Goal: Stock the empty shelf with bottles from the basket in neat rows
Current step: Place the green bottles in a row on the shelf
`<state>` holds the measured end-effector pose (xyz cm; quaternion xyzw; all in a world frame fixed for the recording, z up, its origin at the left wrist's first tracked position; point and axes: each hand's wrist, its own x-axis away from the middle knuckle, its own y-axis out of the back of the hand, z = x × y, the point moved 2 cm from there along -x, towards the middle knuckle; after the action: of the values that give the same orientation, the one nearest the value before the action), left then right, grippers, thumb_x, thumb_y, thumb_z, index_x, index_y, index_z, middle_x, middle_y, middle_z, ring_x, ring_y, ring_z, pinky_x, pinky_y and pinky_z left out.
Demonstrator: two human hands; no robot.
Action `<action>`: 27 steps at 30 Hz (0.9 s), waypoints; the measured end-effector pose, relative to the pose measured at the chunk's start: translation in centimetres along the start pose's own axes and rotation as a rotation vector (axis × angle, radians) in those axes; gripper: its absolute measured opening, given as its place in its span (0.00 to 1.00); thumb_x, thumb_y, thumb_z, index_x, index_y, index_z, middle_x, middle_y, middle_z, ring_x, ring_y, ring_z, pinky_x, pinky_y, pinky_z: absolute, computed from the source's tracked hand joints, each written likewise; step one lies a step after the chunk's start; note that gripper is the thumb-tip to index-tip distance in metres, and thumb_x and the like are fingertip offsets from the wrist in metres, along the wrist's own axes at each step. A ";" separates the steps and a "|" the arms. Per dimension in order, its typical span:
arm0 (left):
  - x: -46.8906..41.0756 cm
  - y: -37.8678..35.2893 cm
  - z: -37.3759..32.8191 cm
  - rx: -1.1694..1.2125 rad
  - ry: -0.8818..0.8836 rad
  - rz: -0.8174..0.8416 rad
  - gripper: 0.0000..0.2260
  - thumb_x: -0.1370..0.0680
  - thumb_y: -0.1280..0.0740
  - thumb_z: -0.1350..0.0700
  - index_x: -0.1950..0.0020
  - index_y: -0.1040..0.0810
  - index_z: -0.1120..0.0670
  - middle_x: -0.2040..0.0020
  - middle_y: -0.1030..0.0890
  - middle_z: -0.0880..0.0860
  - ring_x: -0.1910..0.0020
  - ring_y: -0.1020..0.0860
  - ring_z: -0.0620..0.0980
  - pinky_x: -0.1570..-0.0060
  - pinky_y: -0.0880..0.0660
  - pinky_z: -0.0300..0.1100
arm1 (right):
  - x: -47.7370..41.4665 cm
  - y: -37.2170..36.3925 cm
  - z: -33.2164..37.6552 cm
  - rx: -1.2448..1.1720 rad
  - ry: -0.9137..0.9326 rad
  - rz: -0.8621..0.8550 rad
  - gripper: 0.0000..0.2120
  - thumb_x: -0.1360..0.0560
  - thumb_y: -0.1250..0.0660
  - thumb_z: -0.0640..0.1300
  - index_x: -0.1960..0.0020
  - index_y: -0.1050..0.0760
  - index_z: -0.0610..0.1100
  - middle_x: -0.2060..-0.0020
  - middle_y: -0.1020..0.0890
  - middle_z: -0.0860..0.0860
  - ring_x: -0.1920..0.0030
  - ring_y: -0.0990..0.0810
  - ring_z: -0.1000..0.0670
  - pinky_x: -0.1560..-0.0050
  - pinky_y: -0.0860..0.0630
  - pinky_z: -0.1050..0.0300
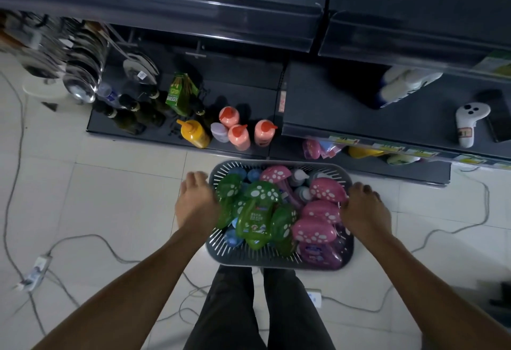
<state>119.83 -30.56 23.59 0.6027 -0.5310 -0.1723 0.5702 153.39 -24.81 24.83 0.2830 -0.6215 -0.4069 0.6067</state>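
A grey slotted basket hangs in front of my legs, above the tiled floor. It is packed with several green bottles and pink bottles that have white-spotted mushroom caps, plus a few blue and white ones. My left hand grips the basket's left rim. My right hand grips its right rim. Ahead and above, a dark shelf on the right stands largely bare.
The low left shelf holds three pink pump bottles, a yellow bottle, dark bottles, a green carton and steel bowls. A white controller and a white shoe lie on the right shelf. Cables and power strips cross the floor.
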 end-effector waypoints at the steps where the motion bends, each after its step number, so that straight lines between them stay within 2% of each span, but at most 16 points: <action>1: -0.1 0.7 -1.1 0.030 -0.108 -0.053 0.14 0.23 0.35 0.62 0.38 0.27 0.59 0.41 0.25 0.60 0.42 0.26 0.61 0.49 0.25 0.55 | 0.4 0.8 1.1 0.002 0.099 -0.068 0.13 0.22 0.35 0.43 0.39 0.29 0.40 0.49 0.22 0.43 0.50 0.21 0.42 0.60 0.28 0.53; 3: -0.5 1.6 -3.6 0.070 -0.308 -0.056 0.12 0.22 0.35 0.62 0.39 0.24 0.59 0.43 0.23 0.59 0.45 0.24 0.61 0.52 0.25 0.52 | 0.8 2.0 3.5 -0.061 0.311 -0.073 0.10 0.23 0.34 0.45 0.42 0.26 0.44 0.49 0.22 0.47 0.50 0.21 0.44 0.58 0.25 0.53; 5: -1.1 1.4 -6.0 0.062 -0.445 0.041 0.10 0.20 0.36 0.59 0.40 0.23 0.58 0.44 0.21 0.58 0.48 0.23 0.60 0.54 0.27 0.47 | 0.9 2.3 5.9 -0.060 0.542 0.020 0.09 0.24 0.33 0.47 0.45 0.25 0.47 0.48 0.22 0.50 0.47 0.22 0.46 0.54 0.25 0.53; 9: -1.8 -1.0 -9.3 -0.110 -0.537 0.375 0.19 0.21 0.33 0.52 0.32 0.28 0.58 0.36 0.24 0.60 0.36 0.25 0.61 0.40 0.25 0.52 | 0.7 1.2 9.4 0.101 0.890 0.177 0.18 0.27 0.30 0.44 0.37 0.21 0.50 0.39 0.20 0.52 0.38 0.24 0.48 0.46 0.25 0.53; 11: -2.2 -2.5 -9.7 -0.263 -0.542 0.488 0.24 0.22 0.31 0.51 0.28 0.30 0.57 0.33 0.27 0.62 0.33 0.28 0.63 0.38 0.28 0.51 | 0.2 0.2 10.3 0.231 0.997 0.289 0.21 0.27 0.31 0.40 0.35 0.21 0.51 0.38 0.20 0.51 0.38 0.23 0.47 0.44 0.22 0.51; 14: -3.3 -4.0 -9.3 -0.318 -0.502 0.606 0.26 0.23 0.28 0.52 0.28 0.30 0.57 0.32 0.28 0.63 0.32 0.27 0.63 0.38 0.27 0.51 | -0.9 -1.0 10.6 0.347 1.040 0.438 0.25 0.27 0.32 0.37 0.31 0.24 0.52 0.34 0.23 0.50 0.36 0.23 0.46 0.42 0.22 0.49; 16: -4.1 -4.4 -8.8 -0.326 -0.485 0.636 0.28 0.25 0.25 0.53 0.29 0.31 0.58 0.33 0.26 0.63 0.34 0.25 0.63 0.41 0.25 0.50 | -1.2 -1.7 10.6 0.356 1.062 0.458 0.26 0.27 0.31 0.36 0.31 0.25 0.52 0.31 0.25 0.50 0.33 0.26 0.46 0.41 0.24 0.50; 18: -4.5 -4.7 -8.4 -0.294 -0.475 0.651 0.26 0.24 0.26 0.55 0.29 0.31 0.58 0.36 0.24 0.62 0.37 0.23 0.62 0.47 0.26 0.47 | -1.3 -2.3 10.5 0.360 1.088 0.456 0.25 0.26 0.31 0.36 0.31 0.25 0.51 0.29 0.28 0.50 0.31 0.29 0.46 0.41 0.24 0.49; 20: -4.5 -4.8 -7.9 -0.235 -0.450 0.649 0.21 0.21 0.29 0.56 0.31 0.30 0.59 0.37 0.23 0.63 0.39 0.22 0.62 0.45 0.25 0.49 | -1.2 -2.5 10.2 0.348 1.107 0.446 0.24 0.25 0.32 0.36 0.30 0.26 0.50 0.27 0.30 0.50 0.30 0.31 0.46 0.42 0.24 0.51; 22: -4.2 -4.5 -7.3 -0.187 -0.398 0.628 0.20 0.20 0.31 0.54 0.32 0.31 0.62 0.38 0.23 0.65 0.40 0.22 0.63 0.43 0.25 0.51 | -1.1 -2.5 9.9 0.347 1.134 0.430 0.23 0.25 0.33 0.35 0.31 0.26 0.48 0.29 0.29 0.49 0.30 0.31 0.45 0.43 0.25 0.53; 24: -3.8 -3.8 -6.6 -0.139 -0.345 0.603 0.19 0.19 0.33 0.53 0.33 0.31 0.63 0.39 0.23 0.66 0.41 0.22 0.63 0.47 0.26 0.46 | -0.8 -2.4 9.4 0.357 1.143 0.423 0.24 0.25 0.34 0.32 0.32 0.27 0.47 0.32 0.26 0.49 0.31 0.30 0.45 0.43 0.24 0.49; 27: -3.1 -2.4 -5.4 -0.104 -0.273 0.574 0.18 0.19 0.34 0.51 0.36 0.29 0.63 0.41 0.22 0.64 0.43 0.22 0.62 0.54 0.31 0.44 | -0.5 -2.2 8.7 0.369 1.105 0.432 0.25 0.25 0.37 0.30 0.30 0.31 0.45 0.39 0.22 0.45 0.41 0.23 0.43 0.54 0.25 0.52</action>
<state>124.07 -25.74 21.81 0.3698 -0.7414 -0.1107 0.5490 144.52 -24.14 23.27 0.4196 -0.3190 0.0458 0.8485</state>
